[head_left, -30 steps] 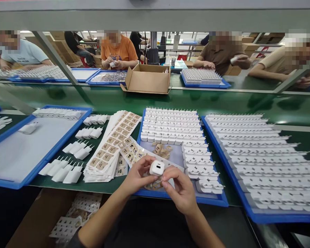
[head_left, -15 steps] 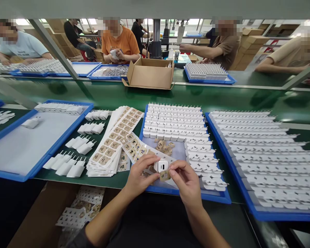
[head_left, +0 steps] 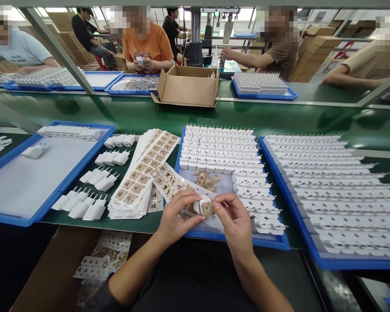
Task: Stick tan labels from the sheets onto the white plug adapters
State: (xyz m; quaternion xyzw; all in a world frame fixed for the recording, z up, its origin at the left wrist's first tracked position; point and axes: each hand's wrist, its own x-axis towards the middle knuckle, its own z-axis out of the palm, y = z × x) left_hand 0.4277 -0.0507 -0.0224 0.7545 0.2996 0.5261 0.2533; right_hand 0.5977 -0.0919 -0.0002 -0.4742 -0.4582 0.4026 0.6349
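Observation:
Between thumb and fingers my left hand (head_left: 177, 214) grips a white charger plug (head_left: 196, 207), its port end turned toward my right. A small brown sticker (head_left: 207, 209) lies over that end face. My right hand (head_left: 235, 216) pinches the sticker's right edge between thumb and forefinger. Both hands are above the near part of a blue tray (head_left: 227, 237). Under them a sticker sheet (head_left: 172, 184) slants across the tray's edge, beside crumpled brown sticker scraps (head_left: 207, 180). Rows of white charger plugs (head_left: 221, 147) stand in the tray's far part.
Left of the tray lie a stack of sticker sheets (head_left: 143, 173) and loose plugs (head_left: 94, 210). Another blue tray (head_left: 52, 186) holds a few plugs; a full tray (head_left: 351, 203) stands right. An open carton (head_left: 188, 89) and several co-workers are across the green belt.
The brown sticker has moved up from below the port onto the plug's end face, covering it. My view has tilted slightly, so the scene sits higher.

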